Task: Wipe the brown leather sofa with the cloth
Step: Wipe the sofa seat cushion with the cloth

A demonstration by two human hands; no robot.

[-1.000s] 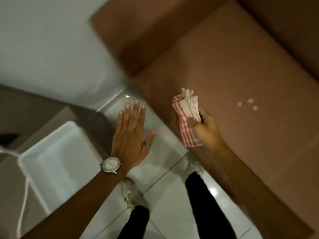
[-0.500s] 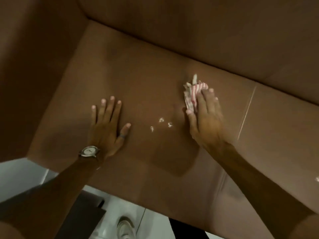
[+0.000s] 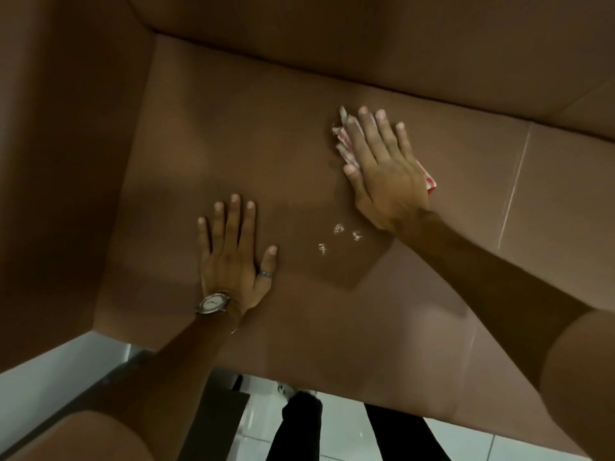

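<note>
The brown leather sofa seat point(image 3: 239, 134) fills most of the view, with its backrest along the top and an armrest at the left. My right hand point(image 3: 382, 168) lies flat on a folded red-and-white checked cloth point(image 3: 344, 141) and presses it onto the seat near the backrest. Most of the cloth is hidden under the palm; its edges show at the fingertips and by the wrist. My left hand point(image 3: 233, 257), with a watch and a ring, rests flat on the seat with fingers spread and holds nothing. Three small white specks point(image 3: 339, 236) lie between the hands.
A seam between seat cushions point(image 3: 514, 191) runs to the right of the cloth. Below the sofa's front edge are white floor tiles point(image 3: 349, 434) and my dark trouser legs. A dark low object point(image 3: 219, 414) stands at the lower left by the armrest.
The view swung from floor and tub onto the seat. My right hand brought the cloth down and flattened it on the seat, sliding slightly back. My left hand settled flat on the leather.
</note>
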